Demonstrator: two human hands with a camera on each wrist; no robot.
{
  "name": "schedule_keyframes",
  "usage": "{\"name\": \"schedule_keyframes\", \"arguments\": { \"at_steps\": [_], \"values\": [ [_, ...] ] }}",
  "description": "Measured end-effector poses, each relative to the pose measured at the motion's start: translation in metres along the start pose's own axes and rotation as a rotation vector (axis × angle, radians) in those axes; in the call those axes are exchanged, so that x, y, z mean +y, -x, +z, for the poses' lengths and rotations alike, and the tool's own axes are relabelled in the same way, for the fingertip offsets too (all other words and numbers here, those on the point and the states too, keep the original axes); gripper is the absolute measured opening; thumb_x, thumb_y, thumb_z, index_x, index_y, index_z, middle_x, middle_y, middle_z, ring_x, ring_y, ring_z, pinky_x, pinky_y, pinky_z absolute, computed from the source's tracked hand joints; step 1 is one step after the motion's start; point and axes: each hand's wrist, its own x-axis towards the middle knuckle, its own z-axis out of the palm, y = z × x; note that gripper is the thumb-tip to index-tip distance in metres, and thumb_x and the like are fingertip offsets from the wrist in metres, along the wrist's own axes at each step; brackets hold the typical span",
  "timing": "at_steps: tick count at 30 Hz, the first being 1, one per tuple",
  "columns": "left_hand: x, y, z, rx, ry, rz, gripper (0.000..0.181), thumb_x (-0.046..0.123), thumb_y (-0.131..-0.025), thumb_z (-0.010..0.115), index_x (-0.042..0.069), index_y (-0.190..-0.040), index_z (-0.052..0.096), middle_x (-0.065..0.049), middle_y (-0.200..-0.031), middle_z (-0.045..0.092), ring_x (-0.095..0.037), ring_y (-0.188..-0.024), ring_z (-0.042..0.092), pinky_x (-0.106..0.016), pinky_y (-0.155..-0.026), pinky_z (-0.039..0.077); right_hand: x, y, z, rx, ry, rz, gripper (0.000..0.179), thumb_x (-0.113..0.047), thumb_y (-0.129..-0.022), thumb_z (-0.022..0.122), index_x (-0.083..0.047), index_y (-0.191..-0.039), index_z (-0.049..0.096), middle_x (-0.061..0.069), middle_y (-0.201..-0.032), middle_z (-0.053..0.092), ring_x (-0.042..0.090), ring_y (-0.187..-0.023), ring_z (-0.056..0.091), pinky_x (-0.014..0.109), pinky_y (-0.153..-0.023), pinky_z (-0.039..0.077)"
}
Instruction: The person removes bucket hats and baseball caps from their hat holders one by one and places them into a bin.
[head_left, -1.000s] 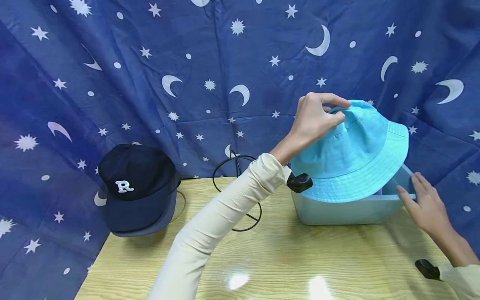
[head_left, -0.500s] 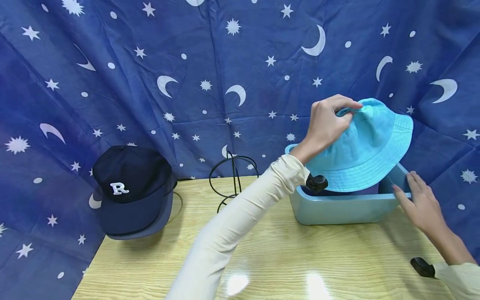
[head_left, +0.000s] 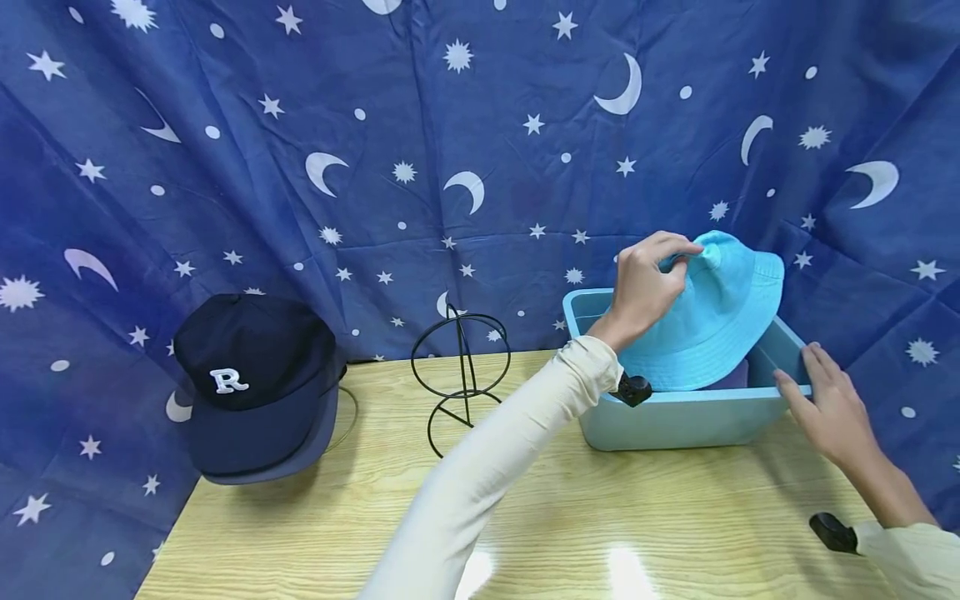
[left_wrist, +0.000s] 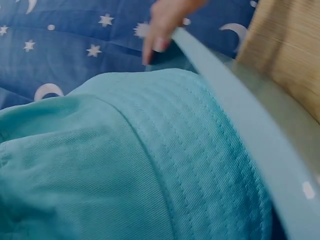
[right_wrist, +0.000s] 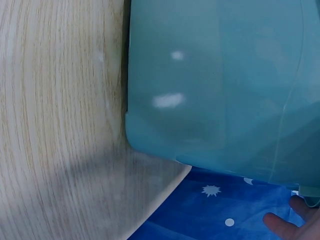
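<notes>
My left hand [head_left: 647,279] pinches the crown of a light blue bucket hat [head_left: 708,312] between thumb and fingers. Tilted, the hat sits partly inside a pale blue bin [head_left: 697,421], its brim down behind the front wall. In the left wrist view, the stitched brim [left_wrist: 200,145] lies close along the bin's rim [left_wrist: 240,115]. My right hand [head_left: 836,408] rests at the bin's front right corner, fingers fairly straight over the rim. Inside the bin, under the hat, a dark purple item [head_left: 733,377] shows in part.
A navy cap [head_left: 258,387] with a white R is propped at the left, a thin wire ring [head_left: 352,421] beside it. A black wire stand [head_left: 465,392] stands mid-table, partly behind my left sleeve. A starry blue curtain [head_left: 390,100] hangs behind the wooden table [head_left: 570,517].
My left hand first shifts right, then lowers the hat deeper into the bin, moving slightly left. My right hand stays at the bin's corner. More of the wire stand shows.
</notes>
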Motion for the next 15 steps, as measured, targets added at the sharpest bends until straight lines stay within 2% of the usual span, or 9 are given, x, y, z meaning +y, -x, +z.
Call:
{"name": "schedule_keyframes", "arguments": {
  "at_steps": [2,6,9,15],
  "values": [
    [-0.004,0.007,0.002,-0.035,-0.001,0.014,0.02,-0.004,-0.086,0.059,0.005,-0.093,0.075,-0.004,-0.096,0.069,-0.006,-0.095,0.062,-0.007,-0.077,0.039,0.0,0.0,0.002,-0.002,-0.002,-0.002,0.065,-0.027,-0.098,0.042,0.01,-0.146,0.016,0.031,-0.151,0.012,0.055,-0.133,0.013,0.068,-0.101,0.011],
    [-0.01,0.019,0.005,-0.147,-0.01,0.024,0.02,-0.002,-0.088,0.058,0.006,-0.096,0.074,-0.003,-0.098,0.069,-0.006,-0.093,0.062,-0.006,-0.074,0.039,-0.001,0.0,0.002,-0.003,-0.008,-0.002,0.065,-0.027,-0.098,0.042,0.01,-0.145,0.016,0.031,-0.151,0.012,0.055,-0.133,0.012,0.068,-0.102,0.008],
    [-0.011,0.025,0.006,-0.238,-0.021,0.03,0.02,-0.002,-0.089,0.058,0.007,-0.097,0.074,-0.002,-0.099,0.068,-0.006,-0.094,0.061,-0.006,-0.08,0.039,-0.002,0.0,0.001,0.002,-0.008,-0.002,0.065,-0.027,-0.098,0.042,0.011,-0.145,0.017,0.032,-0.15,0.012,0.055,-0.133,0.011,0.067,-0.103,0.007],
    [-0.005,0.034,0.006,-0.472,-0.057,0.049,0.02,-0.001,-0.09,0.059,0.01,-0.099,0.074,0.002,-0.102,0.068,-0.002,-0.096,0.06,-0.006,-0.082,0.038,-0.003,0.001,0.002,0.013,0.0,0.003,0.064,-0.027,-0.098,0.042,0.012,-0.144,0.019,0.032,-0.15,0.014,0.055,-0.133,0.012,0.066,-0.104,0.007]
  ]
}}
